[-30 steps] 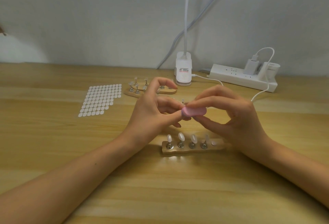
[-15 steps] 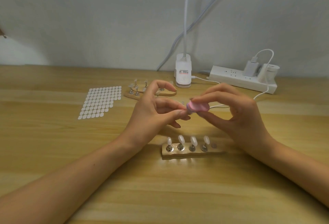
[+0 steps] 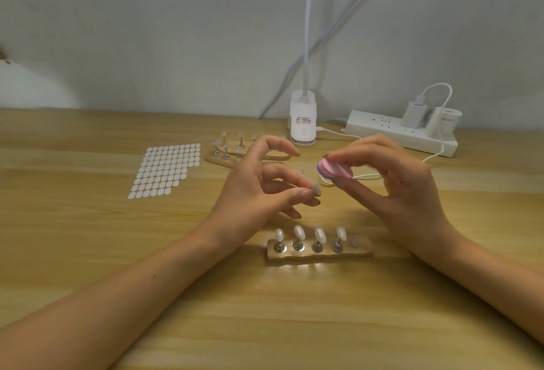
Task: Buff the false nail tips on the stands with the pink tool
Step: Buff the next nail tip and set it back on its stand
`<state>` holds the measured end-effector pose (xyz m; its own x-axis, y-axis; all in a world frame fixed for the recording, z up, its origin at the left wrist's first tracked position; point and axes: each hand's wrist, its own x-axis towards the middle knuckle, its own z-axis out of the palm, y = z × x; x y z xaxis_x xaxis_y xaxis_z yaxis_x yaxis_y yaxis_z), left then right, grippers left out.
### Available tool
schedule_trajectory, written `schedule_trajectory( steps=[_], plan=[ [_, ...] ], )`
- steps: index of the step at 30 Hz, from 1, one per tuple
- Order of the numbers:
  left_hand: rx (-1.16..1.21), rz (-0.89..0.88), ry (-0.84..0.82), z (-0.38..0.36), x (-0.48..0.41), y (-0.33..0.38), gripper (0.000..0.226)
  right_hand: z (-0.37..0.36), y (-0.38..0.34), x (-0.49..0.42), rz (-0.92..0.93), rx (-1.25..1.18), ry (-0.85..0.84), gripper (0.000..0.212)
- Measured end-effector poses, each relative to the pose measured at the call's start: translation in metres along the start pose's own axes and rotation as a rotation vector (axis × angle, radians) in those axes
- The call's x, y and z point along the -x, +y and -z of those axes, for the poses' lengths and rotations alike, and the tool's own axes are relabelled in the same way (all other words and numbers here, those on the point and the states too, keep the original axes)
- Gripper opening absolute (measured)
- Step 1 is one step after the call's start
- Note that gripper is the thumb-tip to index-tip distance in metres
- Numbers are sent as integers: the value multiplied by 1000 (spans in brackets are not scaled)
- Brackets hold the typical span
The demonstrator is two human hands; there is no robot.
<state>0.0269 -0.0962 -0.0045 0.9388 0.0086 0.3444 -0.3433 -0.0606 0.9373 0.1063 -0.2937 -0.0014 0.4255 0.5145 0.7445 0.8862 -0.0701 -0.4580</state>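
At frame centre the pink tool is pinched at its edges by the right hand, one false nail tip is pinched by the left hand beside it; tip is judged light, thin, slippery, best held by its base.

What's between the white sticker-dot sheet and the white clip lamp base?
Head view: a second flat wooden stand carrying false nail tips, partly hidden behind the left hand.

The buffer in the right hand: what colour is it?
The buffer is pink, with a purple layer at its left edge; head view.
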Motion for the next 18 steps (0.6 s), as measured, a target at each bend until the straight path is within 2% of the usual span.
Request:
schedule_trajectory(
  steps=[3, 7, 18],
  plan=[
    [2, 2, 5, 0, 1, 1, 49, -3, -1, 1, 65, 27, -80, 24],
    [-24, 5, 15, -1, 1, 1, 48, 0, 0, 0, 31, 37, -34, 23],
    [-92, -7, 26, 0, 1, -1, 44, -3, -3, 1, 74, 84, -85, 23]
  ],
)
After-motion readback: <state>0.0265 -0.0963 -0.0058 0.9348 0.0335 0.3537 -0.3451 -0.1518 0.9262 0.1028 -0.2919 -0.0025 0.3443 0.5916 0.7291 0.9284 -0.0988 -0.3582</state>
